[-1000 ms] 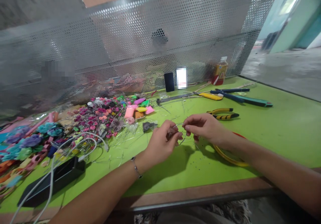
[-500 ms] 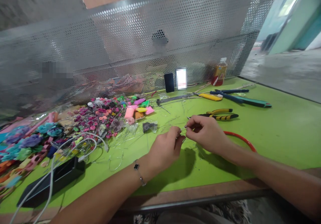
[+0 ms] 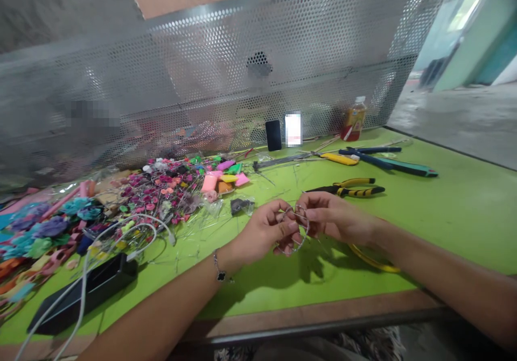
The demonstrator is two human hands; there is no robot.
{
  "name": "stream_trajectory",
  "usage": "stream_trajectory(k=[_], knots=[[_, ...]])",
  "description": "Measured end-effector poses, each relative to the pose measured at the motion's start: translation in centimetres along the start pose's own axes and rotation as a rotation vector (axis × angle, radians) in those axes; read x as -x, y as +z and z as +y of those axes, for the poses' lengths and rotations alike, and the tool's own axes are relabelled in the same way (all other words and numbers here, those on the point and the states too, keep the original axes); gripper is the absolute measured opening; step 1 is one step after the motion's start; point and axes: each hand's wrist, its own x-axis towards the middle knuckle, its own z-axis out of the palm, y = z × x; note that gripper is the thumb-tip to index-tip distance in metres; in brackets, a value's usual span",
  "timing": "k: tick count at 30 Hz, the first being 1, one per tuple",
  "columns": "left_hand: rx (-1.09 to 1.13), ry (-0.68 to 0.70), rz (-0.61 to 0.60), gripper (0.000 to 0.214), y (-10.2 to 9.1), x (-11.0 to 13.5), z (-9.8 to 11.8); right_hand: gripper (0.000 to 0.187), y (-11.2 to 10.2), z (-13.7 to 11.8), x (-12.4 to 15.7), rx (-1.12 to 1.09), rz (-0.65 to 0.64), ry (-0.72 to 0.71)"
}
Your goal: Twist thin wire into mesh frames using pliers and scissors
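1. Left hand (image 3: 262, 231) and right hand (image 3: 335, 215) held close together above the green worktable (image 3: 456, 215), both pinching a thin wire loop (image 3: 297, 227) between them at mid-frame.
2. A chain bracelet (image 3: 218, 266) circles the left wrist.
3. Yellow-and-black pliers (image 3: 343, 189) lie just beyond the right hand, and a curved yellow hoop (image 3: 374, 258) lies partly under the right forearm.
4. Toward the upper right lie a yellow-handled tool (image 3: 339, 159) and blue-and-teal-handled pliers (image 3: 388, 159).
5. Left of the hands sits a heap of wire-stemmed pink flowers (image 3: 161, 191), with larger fabric flowers (image 3: 50, 226) at the left edge and a black box (image 3: 86, 293) trailing a white cable (image 3: 83, 291) at lower left.
6. Along the back edge, a black phone (image 3: 273, 134) and a bottle (image 3: 353, 126) stand against a perforated metal screen (image 3: 242, 81).
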Motion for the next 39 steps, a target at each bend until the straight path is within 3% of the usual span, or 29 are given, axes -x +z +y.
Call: stream_trajectory(k=[8, 14, 25, 29, 31, 33, 36, 39], knots=[[-0.104, 0.018, 0.128, 0.056, -0.1, 0.1, 0.7, 0.043, 0.8, -0.9, 0.1, 0.144, 0.119, -0.021], [-0.104, 0.129, 0.151, 0.051, 0.5, -0.2, 0.2, 0.04, 0.6, -1.4, 0.1, 0.367, 0.097, -0.056], [-0.026, 0.059, 0.212, 0.057, 0.8, -0.3, 0.5, 0.04, 0.6, -1.4, -0.2, 0.649, 0.117, -0.157], [0.03, 0.033, 0.212, 0.061, 0.2, -0.5, 0.3, 0.038, -2.9, -3.3, 0.3, 1.002, 0.197, -0.186], [0.054, 0.02, 0.205, 0.061, 0.1, -0.6, 0.2, 0.047, -6.2, -4.5, 1.2, 1.348, 0.261, -0.247], [0.075, 0.004, 0.196, 0.059, 0.2, -0.7, 0.3, 0.057, -9.9, -5.6, 2.1, 1.579, 0.223, -0.209], [0.119, -0.027, 0.174, 0.058, 0.3, -0.5, 0.6, 0.057, -14.6, -6.4, 3.2, 1.632, 0.204, -0.046], [0.164, -0.055, 0.124, 0.056, 0.3, -0.3, 0.9, 0.048, -16.5, -6.5, 3.4, 1.568, 0.155, 0.034]])
